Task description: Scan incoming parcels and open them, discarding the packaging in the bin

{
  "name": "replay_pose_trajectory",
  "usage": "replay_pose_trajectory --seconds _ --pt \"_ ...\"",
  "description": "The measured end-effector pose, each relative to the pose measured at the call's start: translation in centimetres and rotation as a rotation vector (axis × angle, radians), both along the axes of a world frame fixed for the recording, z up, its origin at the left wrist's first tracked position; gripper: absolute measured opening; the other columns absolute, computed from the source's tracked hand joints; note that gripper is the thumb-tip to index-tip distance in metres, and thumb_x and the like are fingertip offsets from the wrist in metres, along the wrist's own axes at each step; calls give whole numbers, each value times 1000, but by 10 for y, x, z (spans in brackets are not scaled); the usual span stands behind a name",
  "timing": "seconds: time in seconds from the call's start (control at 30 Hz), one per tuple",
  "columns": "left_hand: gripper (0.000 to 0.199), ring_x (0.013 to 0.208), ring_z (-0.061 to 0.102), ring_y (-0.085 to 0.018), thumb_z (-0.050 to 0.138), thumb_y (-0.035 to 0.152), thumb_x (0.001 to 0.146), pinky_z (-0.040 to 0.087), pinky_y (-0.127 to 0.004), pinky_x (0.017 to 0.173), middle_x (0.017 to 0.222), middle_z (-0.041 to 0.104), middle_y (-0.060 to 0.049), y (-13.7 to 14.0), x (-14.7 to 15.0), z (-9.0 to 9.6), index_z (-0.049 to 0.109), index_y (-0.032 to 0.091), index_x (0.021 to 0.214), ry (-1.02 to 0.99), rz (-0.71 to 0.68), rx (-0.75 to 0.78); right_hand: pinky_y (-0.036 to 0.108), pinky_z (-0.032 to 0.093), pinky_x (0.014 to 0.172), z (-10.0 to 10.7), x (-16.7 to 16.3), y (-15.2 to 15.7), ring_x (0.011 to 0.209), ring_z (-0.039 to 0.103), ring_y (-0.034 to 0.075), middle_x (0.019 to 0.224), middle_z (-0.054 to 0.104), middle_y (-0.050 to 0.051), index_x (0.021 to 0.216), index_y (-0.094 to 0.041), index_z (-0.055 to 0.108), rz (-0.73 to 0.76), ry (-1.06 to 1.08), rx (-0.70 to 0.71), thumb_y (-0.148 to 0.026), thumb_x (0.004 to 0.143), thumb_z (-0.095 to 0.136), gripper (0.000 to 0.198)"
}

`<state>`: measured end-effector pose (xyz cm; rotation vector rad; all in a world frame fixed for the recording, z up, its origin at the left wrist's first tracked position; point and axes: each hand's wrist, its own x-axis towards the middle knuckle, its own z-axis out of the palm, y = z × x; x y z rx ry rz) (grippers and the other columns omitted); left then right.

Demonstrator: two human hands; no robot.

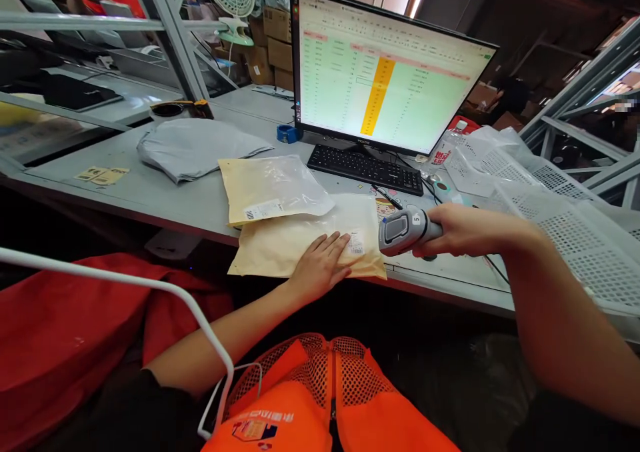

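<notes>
My left hand lies flat on a pale yellow plastic package at the desk's front edge, fingers spread beside its white barcode label. A second similar package overlaps it from behind, with its own barcode sticker near the lower edge. In my right hand is a grey barcode scanner, gripped by its handle. The scanner's head points left and sits just right of the labelled package. My fingers partly hide the scanner's handle.
A monitor showing a spreadsheet stands behind a black keyboard. White plastic bags lie to the left, near a roll of tape. Perforated white baskets line the right side. Metal frame bars rise at the left.
</notes>
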<state>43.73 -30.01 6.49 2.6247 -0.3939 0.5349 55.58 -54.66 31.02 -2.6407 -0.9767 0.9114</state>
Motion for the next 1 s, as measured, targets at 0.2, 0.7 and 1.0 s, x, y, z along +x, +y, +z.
replay_pose_trajectory --seconds 0.2,0.7,1.0 --pt "68 153 47 -31 63 41 102 34 -49 130 158 56 -19 -1 1 1 42 13 161 -15 6 -16 24 36 42 -10 5 12 50 54 14 67 64 0 91 -23 76 35 7 -33 -56 76 80 37" --pt "73 158 36 -43 72 45 90 33 -62 127 165 47 -18 85 11 72 54 19 156 -8 365 67 33 52 88 -106 74 -24 107 72 31 118 74 15 124 -14 68 -407 -584 90 -35 95 63 36" --pt "58 108 76 -38 36 10 95 57 -46 89 119 80 -16 109 7 103 72 24 137 290 667 217 45 51 101 -188 104 -43 127 66 41 132 66 30 154 1 42 -793 -691 -31 -35 104 49 62"
